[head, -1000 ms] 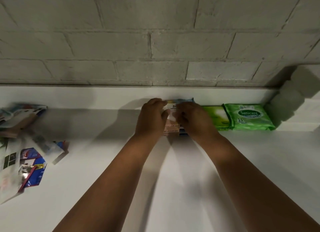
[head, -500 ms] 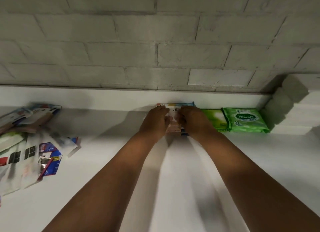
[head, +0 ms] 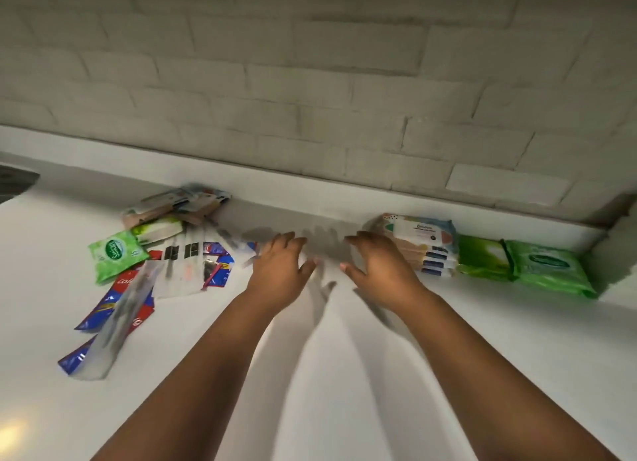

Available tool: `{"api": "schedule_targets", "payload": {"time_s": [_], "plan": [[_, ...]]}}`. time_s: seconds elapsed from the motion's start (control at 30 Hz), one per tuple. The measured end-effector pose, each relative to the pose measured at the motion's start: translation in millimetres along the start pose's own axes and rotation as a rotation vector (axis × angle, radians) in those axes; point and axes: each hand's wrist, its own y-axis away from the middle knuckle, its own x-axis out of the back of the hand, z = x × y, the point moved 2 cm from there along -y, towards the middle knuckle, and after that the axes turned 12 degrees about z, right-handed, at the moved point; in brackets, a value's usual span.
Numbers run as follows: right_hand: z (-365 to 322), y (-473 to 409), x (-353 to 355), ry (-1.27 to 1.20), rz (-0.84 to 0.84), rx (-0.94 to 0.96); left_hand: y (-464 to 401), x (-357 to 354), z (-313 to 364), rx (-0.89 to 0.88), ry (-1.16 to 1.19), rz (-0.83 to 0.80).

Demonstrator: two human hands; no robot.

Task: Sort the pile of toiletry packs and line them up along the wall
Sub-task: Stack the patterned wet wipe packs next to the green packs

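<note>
A stack of peach wipe packs point(head: 422, 245) sits against the wall point(head: 310, 81) on the white counter point(head: 344, 374), its long axis running along the wall and its printed ends facing the person. Just to its right two green packs point(head: 517, 262) lie flat in the same row, side by side and touching, the nearer one pressed up to the stack. To the left, well apart from the row, the unsorted pile point(head: 165, 254) spreads in a loose fan: a small green pack point(head: 115, 255) lies tilted at its left edge, and long red-and-blue toothpaste sachets point(head: 110, 317) point away from the wall toward the lower left. Both hands hover over bare counter between pile and row, palms down, fingers spread and relaxed, holding nothing. The left hand point(head: 279, 271) is near the pile's right edge; the right hand point(head: 379, 266) is just beside the stack, and blur hides whether it touches it.
</note>
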Motion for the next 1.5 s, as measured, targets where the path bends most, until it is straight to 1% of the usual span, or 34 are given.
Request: {"api": "schedule_targets", "payload": {"time_s": [0.2, 0.33, 0.53, 0.67, 0.73, 0.87, 0.93, 1.03, 1.13, 1.2, 1.23, 1.27, 1.33, 1.37, 1.4, 1.47, 1.5], "plan": [[-67.9, -9.1, -33.4, -0.047, -0.110, 0.041, 9.4, 40.6, -59.0, 0.080, -0.030, 0.042], [-112.6, -23.3, -57.4, -0.078, -0.143, 0.073, 6.1, 60.3, -105.4, 0.122, -0.029, 0.063], [-172.1, -60.8, -106.1, -0.124, -0.171, 0.069, -23.3, 84.0, -182.4, 0.104, -0.058, 0.078], [-207.3, -90.3, -135.9, -0.151, -0.169, 0.053, -52.2, 90.3, -234.5, 0.107, -0.074, 0.059], [-224.6, -103.8, -148.8, -0.194, -0.173, 0.019, -66.6, 92.7, -255.7, 0.093, -0.053, 0.066], [-254.8, -129.8, -164.9, -0.427, -0.159, -0.092, -96.4, 95.8, -288.8, 0.077, -0.034, 0.076], [-263.2, -141.2, -172.1, -0.474, -0.151, -0.155, -112.0, 96.0, -300.4, 0.044, -0.031, 0.094], [-266.6, -162.6, -192.3, -0.387, -0.150, -0.260, -140.9, 93.7, -322.9, 0.044, 0.010, 0.082], [-263.3, -182.7, -211.8, -0.252, -0.177, -0.334, -163.8, 88.4, -352.7, 0.091, -0.056, 0.077], [-255.6, -195.9, -226.7, -0.235, -0.169, -0.428, -176.2, 84.1, -372.7, 0.197, -0.099, 0.022], [-251.2, -200.9, -233.3, -0.254, -0.149, -0.483, -179.7, 81.8, -379.1, 0.233, -0.120, -0.035], [-247.9, -204.9, -237.7, -0.269, -0.124, -0.529, -181.9, 79.8, -381.6, 0.221, -0.170, -0.120], [-243.9, -213.0, -246.7, -0.281, -0.083, -0.578, -186.9, 75.2, -382.2, 0.090, -0.317, -0.295], [-243.0, -216.9, -250.7, -0.278, -0.068, -0.588, -187.8, 73.4, -382.8, 0.038, -0.340, -0.334], [-242.9, -220.0, -253.2, -0.271, -0.059, -0.591, -188.5, 72.3, -384.1, 0.000, -0.369, -0.365], [-241.9, -227.6, -259.8, -0.247, -0.048, -0.563, -191.8, 69.2, -388.7, -0.010, -0.373, -0.362], [-241.7, -230.1, -261.9, -0.234, -0.044, -0.548, -192.6, 71.5, -390.4, 0.082, -0.279, -0.319]]}}
